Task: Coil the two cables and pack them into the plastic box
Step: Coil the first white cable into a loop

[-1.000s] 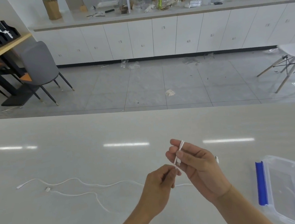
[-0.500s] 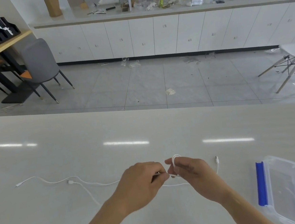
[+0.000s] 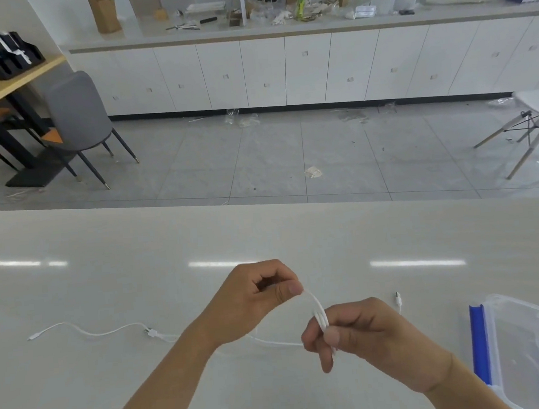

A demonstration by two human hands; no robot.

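Observation:
Two thin white cables lie on the pale table (image 3: 138, 279). My right hand (image 3: 366, 338) pinches a few coiled loops of one white cable (image 3: 318, 313) between thumb and fingers. My left hand (image 3: 253, 299), up and to the left, pinches the same cable and holds it taut above the table. The slack runs under my left wrist to a connector (image 3: 152, 333). The other cable (image 3: 88, 331) trails off to the left. A loose plug end (image 3: 398, 299) rests behind my right hand. The clear plastic box (image 3: 532, 361) with blue clips stands at the lower right.
Beyond the table's far edge is a tiled floor with a grey chair (image 3: 78, 122) at the left and a white chair (image 3: 532, 119) at the right. White cabinets with a cluttered counter (image 3: 279, 19) line the back wall.
My left hand has risen up and away from the right, drawing the cable out. The free connector has slid to the right along the table toward my hands.

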